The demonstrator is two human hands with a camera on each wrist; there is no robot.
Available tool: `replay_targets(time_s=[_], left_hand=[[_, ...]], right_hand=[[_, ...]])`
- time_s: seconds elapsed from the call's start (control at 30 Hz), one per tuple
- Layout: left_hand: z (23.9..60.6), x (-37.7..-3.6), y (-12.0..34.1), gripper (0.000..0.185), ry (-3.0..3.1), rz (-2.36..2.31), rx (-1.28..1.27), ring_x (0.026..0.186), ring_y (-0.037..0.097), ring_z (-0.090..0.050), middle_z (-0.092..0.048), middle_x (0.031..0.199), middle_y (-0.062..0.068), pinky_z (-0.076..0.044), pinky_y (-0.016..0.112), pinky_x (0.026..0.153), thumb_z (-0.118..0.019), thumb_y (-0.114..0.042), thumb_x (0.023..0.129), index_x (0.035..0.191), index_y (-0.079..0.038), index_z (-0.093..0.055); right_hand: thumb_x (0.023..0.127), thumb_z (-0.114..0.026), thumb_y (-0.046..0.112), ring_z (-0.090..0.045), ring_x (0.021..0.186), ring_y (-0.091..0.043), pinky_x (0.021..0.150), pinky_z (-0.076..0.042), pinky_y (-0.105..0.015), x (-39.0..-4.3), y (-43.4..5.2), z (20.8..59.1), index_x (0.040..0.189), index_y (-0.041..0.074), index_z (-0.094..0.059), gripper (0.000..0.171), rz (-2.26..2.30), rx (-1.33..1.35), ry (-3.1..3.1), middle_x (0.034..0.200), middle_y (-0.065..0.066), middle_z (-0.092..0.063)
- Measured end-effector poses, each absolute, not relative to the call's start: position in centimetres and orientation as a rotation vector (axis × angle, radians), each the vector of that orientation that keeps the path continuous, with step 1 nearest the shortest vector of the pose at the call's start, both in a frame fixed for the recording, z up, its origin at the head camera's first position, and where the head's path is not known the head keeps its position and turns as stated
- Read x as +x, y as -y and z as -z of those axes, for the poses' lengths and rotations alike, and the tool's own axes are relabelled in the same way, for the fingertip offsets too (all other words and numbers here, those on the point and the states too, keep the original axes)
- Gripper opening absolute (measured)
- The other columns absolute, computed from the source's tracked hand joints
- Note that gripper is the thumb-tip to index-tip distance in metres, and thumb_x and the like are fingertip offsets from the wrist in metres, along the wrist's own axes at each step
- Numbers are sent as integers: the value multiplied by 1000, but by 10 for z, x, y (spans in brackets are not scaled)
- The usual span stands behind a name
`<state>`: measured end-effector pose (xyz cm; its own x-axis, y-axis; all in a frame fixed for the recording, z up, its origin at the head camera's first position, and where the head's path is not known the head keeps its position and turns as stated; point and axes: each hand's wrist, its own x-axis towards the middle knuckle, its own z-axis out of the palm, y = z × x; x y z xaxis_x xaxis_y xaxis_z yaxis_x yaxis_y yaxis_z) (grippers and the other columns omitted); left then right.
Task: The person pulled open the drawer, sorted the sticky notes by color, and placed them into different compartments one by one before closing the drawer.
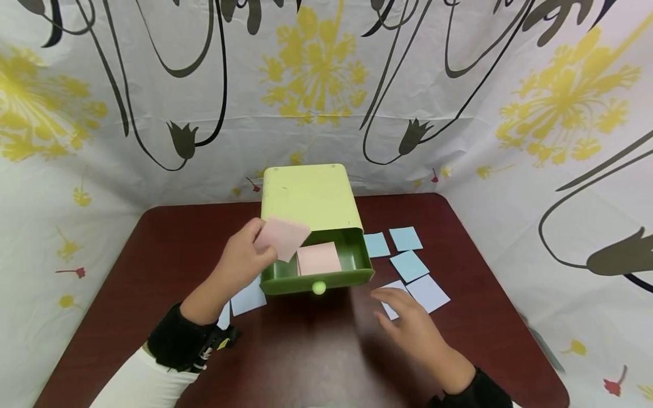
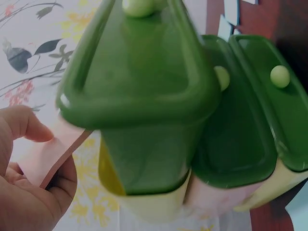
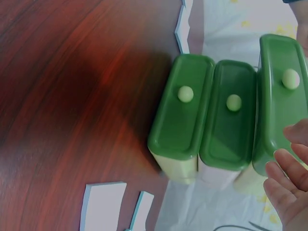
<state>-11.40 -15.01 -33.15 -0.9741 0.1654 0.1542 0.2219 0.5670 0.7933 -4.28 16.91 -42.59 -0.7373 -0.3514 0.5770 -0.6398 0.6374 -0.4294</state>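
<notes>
A light green drawer box [image 1: 306, 195] stands at the back of the dark red table [image 1: 153, 255]. Its top drawer [image 1: 352, 277] is pulled out, and a pink note [image 1: 318, 258] lies flat inside. My left hand [image 1: 259, 241] pinches a second pink note [image 1: 283, 237] just above the drawer's left side. The left wrist view shows that hand [image 2: 33, 159] gripping the note [image 2: 50, 154] beside the pulled-out drawer [image 2: 144, 72]. My right hand [image 1: 390, 303] hovers with relaxed fingers over the table, right of the drawer, holding nothing. Its fingers [image 3: 288, 183] appear near the drawer fronts [image 3: 183, 115].
Blue notes [image 1: 408, 265] and a pale lavender note [image 1: 428, 293] lie on the table right of the box. More pale notes [image 1: 248, 297] lie under my left wrist. A flowered cloth [image 1: 316, 85] walls in the table on all sides.
</notes>
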Motion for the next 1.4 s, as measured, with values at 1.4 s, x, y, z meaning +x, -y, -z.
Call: replay_targets(time_s=[1.4], left_hand=[[342, -138, 111, 43, 3098, 1303, -587, 64, 18, -48, -60, 95, 8, -43, 30, 58, -52, -7, 87, 130, -3, -53]], right_hand=[[66, -83, -5, -63, 102, -24, 89, -42, -8, -48, -185, 427, 108, 3, -69, 45, -760, 693, 2407, 109, -7, -68]])
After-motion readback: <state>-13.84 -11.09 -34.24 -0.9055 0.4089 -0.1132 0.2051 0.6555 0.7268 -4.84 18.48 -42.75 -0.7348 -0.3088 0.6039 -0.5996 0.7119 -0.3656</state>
